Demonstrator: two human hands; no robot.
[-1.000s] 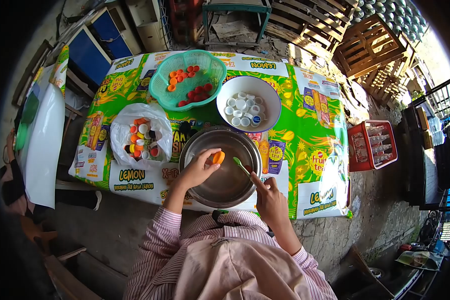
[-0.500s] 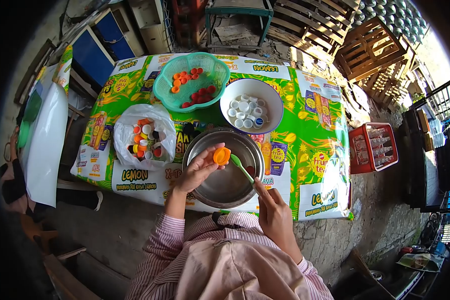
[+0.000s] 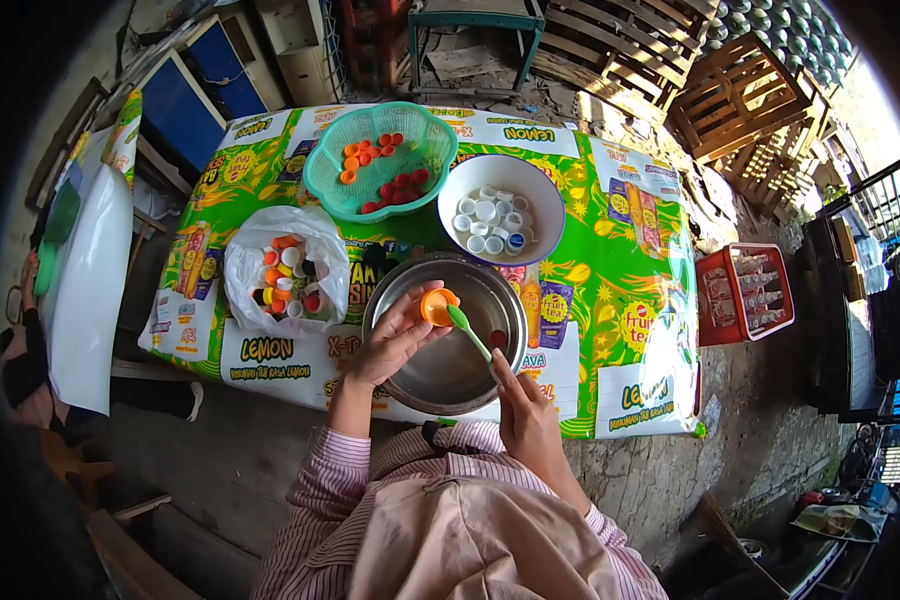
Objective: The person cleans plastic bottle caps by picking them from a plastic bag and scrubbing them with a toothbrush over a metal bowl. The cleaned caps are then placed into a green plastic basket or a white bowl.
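Note:
Over the steel basin (image 3: pixel 395 385) my left hand (image 3: pixel 390 340) is closed on an orange bottle cap (image 3: pixel 437 306), its hollow side turned toward my right. My right hand (image 3: pixel 530 420) grips the handle of a green toothbrush (image 3: pixel 473 337), whose head is right at the cap's rim. Inside the basin a dark red cap (image 3: pixel 498 339) shows near the right wall, in what looks like shallow water.
A turquoise strainer basket (image 3: pixel 330 205) with orange and red caps stands at the back. Beside it is a white enamel bowl (image 3: pixel 550 215) of white caps. A plastic bag (image 3: pixel 245 290) of mixed caps lies left. A red crate (image 3: pixel 718 295) stands beyond the table's right edge.
My left hand has turned the cap so its hollow faces more sideways. My right hand has moved left, bringing the toothbrush head up to the cap.

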